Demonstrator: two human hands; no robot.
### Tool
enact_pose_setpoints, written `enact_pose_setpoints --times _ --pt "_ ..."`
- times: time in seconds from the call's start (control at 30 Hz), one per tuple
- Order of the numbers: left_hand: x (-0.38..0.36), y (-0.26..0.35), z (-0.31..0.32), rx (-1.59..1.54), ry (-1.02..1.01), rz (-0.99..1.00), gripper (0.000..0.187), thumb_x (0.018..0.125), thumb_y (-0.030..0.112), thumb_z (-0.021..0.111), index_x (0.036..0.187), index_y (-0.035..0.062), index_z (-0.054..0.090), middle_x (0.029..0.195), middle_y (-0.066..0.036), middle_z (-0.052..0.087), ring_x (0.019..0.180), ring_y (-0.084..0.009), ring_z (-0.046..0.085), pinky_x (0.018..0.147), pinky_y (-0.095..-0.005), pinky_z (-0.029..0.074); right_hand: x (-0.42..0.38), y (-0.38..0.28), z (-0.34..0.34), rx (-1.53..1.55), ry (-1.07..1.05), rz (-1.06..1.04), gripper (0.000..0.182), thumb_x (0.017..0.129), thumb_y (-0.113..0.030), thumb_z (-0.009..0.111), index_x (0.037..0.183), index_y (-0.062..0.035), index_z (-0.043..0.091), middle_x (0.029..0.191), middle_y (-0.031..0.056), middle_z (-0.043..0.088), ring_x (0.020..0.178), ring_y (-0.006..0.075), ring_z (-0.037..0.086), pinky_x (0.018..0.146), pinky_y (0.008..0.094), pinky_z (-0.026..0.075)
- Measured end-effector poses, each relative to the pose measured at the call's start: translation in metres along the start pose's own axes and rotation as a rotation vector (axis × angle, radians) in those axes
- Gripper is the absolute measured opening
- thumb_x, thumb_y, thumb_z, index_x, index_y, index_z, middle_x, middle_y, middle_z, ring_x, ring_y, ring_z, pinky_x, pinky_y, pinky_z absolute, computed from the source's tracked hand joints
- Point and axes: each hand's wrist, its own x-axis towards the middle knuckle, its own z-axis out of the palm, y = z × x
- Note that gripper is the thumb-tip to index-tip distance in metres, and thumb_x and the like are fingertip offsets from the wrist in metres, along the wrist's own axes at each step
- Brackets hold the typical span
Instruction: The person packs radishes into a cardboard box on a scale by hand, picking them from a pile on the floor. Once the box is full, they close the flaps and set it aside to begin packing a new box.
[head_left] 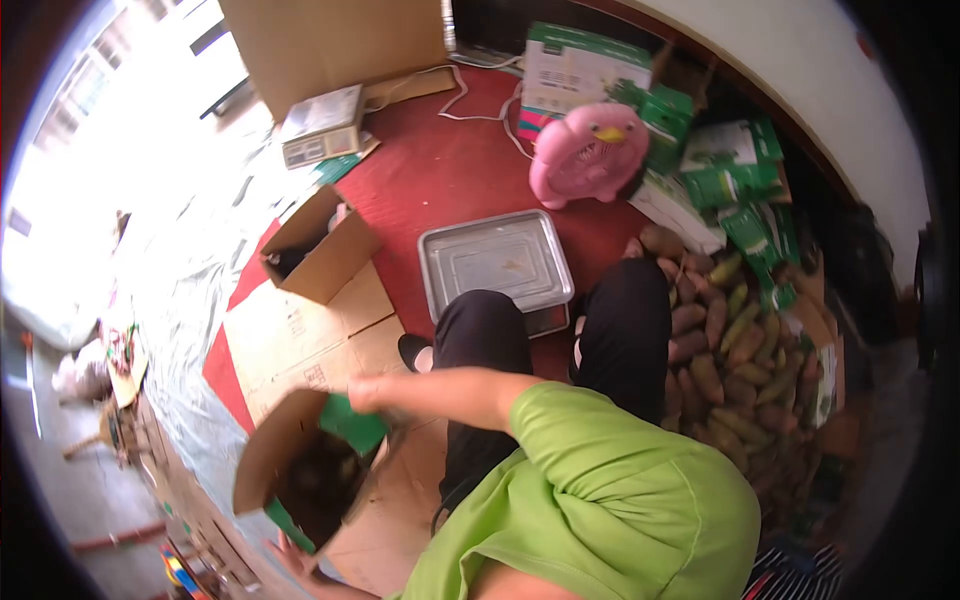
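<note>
A cardboard box (268, 450) with green flaps stands tilted at my lower left, its opening facing up. Its inside is dark, with brownish contents too dim to name. My right hand (366, 392) reaches across my body and grips the box's upper edge by a green flap. Low on the near side, my left hand (290, 555) is against the box, its fingers partly visible and blurred. Flattened cardboard (300, 335) lies under and beyond the box. A shallow metal tray (490, 265) rests on a scale in front of my knees.
A pile of sweet potatoes (745, 350) lies to my right, with green-and-white cartons (735, 160) behind. A pink bird-shaped object (590, 155) stands ahead. A smaller open box (325, 255) and another scale (322, 130) are at left. Plastic sheeting (180, 330) covers the left floor.
</note>
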Motion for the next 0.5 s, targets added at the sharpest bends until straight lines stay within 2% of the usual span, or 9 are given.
enact_pose_setpoints --times 0.03,0.07,0.1,0.13,0.23,0.3,0.33,0.37,0.5 --pt "-0.023 0.000 0.010 -0.042 0.078 -0.016 0.060 0.090 0.058 0.049 0.123 0.0082 0.056 0.108 -0.005 0.062 0.092 -0.0189 0.059 0.074 -0.0311 0.051 0.006 -0.019 -0.004 -0.035 -0.084 -0.093 0.008 0.067 -0.023 0.073 0.067 -0.0160 0.069 0.071 0.0002 0.068 0.060 0.0177 0.061 0.049 0.0381 0.046" --pt "-0.009 -0.010 -0.043 0.109 0.021 -0.012 0.077 0.079 0.077 0.045 0.119 0.0117 0.059 0.102 -0.005 0.064 0.088 -0.0196 0.061 0.072 -0.0317 0.052 0.008 -0.036 -0.003 -0.024 -0.086 -0.061 0.008 0.067 -0.023 0.073 0.067 -0.0160 0.069 0.071 0.0002 0.068 0.060 0.0177 0.061 0.049 0.0381 0.046" --pt "-0.055 -0.015 0.000 0.064 -0.015 0.031 0.063 0.084 0.065 0.054 0.116 0.0107 0.060 0.099 -0.006 0.065 0.089 -0.0202 0.061 0.076 -0.0336 0.052 0.007 -0.054 0.000 0.702 -0.219 0.212 0.019 0.080 -0.017 0.056 0.092 -0.0045 0.062 0.089 0.0074 0.068 0.068 0.0220 0.065 0.057 0.0379 0.052" --pt "-0.050 -0.018 0.010 0.076 -0.036 0.024 0.063 0.084 0.065 0.054 0.116 0.0107 0.060 0.099 -0.006 0.065 0.089 -0.0202 0.061 0.076 -0.0336 0.052 0.007 -0.064 0.003 1.431 -0.329 0.482 0.034 0.092 -0.011 0.038 0.116 0.0070 0.054 0.106 0.0146 0.068 0.076 0.0262 0.069 0.065 0.0377 0.059" --pt "-0.047 -0.029 0.033 0.174 -0.092 0.021 0.061 0.085 0.062 0.055 0.116 0.0104 0.060 0.099 -0.005 0.065 0.089 -0.0197 0.061 0.075 -0.0329 0.052 0.035 -0.060 0.027 1.600 -0.347 0.386 0.037 0.093 -0.011 0.033 0.118 0.0062 0.053 0.111 0.0191 0.065 0.082 0.0261 0.069 0.067 0.0389 0.058" --pt "-0.041 -0.038 0.050 0.237 -0.138 0.023 0.059 0.085 0.060 0.055 0.116 0.0101 0.060 0.099 -0.005 0.065 0.088 -0.0194 0.061 0.075 -0.0324 0.051 0.046 -0.041 0.023 0.922 -0.067 0.367 0.033 0.074 -0.002 0.051 0.103 0.0002 0.067 0.087 0.0166 0.068 0.065 0.0260 0.066 0.058 0.0425 0.053" --pt "-0.038 -0.045 0.058 0.268 -0.163 0.022 0.058 0.086 0.060 0.055 0.116 0.0100 0.060 0.099 -0.005 0.065 0.088 -0.0192 0.061 0.074 -0.0322 0.051 0.030 -0.032 0.009 1.143 0.004 0.436 0.035 0.073 -0.002 0.050 0.104 -0.0003 0.066 0.084 0.0166 0.068 0.064 0.0253 0.066 0.057 0.0403 0.052" --pt "-0.034 -0.051 0.066 0.301 -0.187 0.022 0.058 0.086 0.059 0.055 0.116 0.0099 0.060 0.099 -0.005 0.065 0.088 -0.0190 0.061 0.074 -0.0320 0.051 -0.019 -0.017 -0.045 1.362 0.085 0.501 0.037 0.073 -0.001 0.049 0.106 -0.0008 0.065 0.080 0.0166 0.067 0.062 0.0246 0.065 0.055 0.0380 0.051" --pt "-0.025 -0.069 0.092 0.429 -0.260 0.044 0.055 0.087 0.056 0.055 0.116 0.0094 0.060 0.098 -0.005 0.065 0.087 -0.0184 0.061 0.073 -0.0310 0.051 -0.105 0.023 -0.109 1.588 0.514 0.554 0.038 0.075 -0.003 0.053 0.111 -0.0030 0.064 0.078 0.0140 0.067 0.063 0.0212 0.064 0.051 0.0329 0.050"
